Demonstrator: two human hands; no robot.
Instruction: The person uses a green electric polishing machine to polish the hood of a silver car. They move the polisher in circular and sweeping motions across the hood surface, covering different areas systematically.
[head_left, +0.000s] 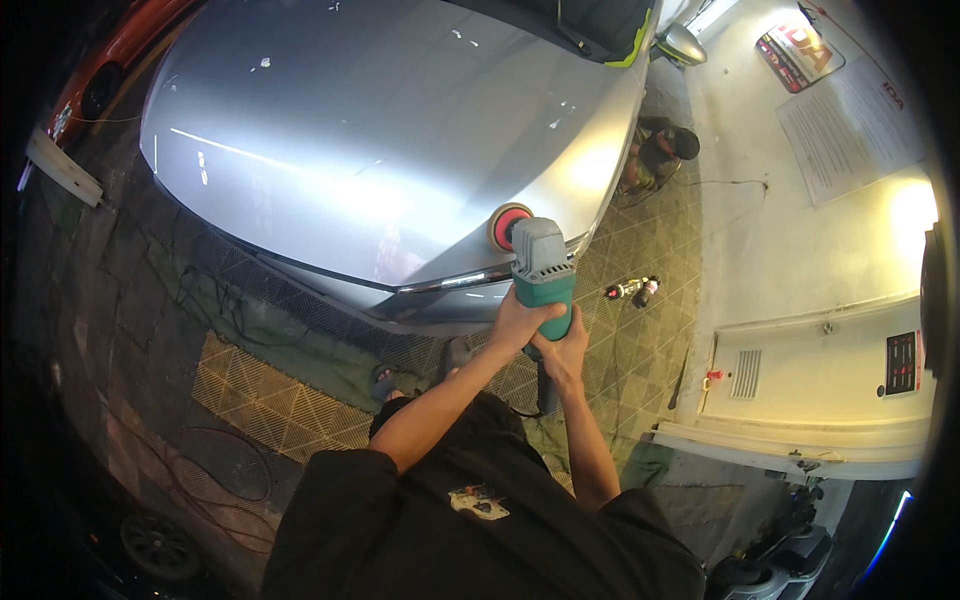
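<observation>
A green and grey power polisher [543,255] is held out in front of me between both hands. Its round pad [508,228], red in the middle with a tan rim, is at the front corner of a silver car's hood [340,130], just above the headlight strip; I cannot tell whether it touches the paint. My left hand [522,322] is closed around the green body from the left. My right hand [566,350] is wrapped around its rear end, lower and to the right. White smears dot the hood.
A crouching person [655,155] in a dark cap is beside the car's right side. Two small bottles [632,290] lie on the tiled floor mat. A hose [215,490] coils at lower left. The white wall [740,240] bounds the right. An orange car [110,60] stands at far left.
</observation>
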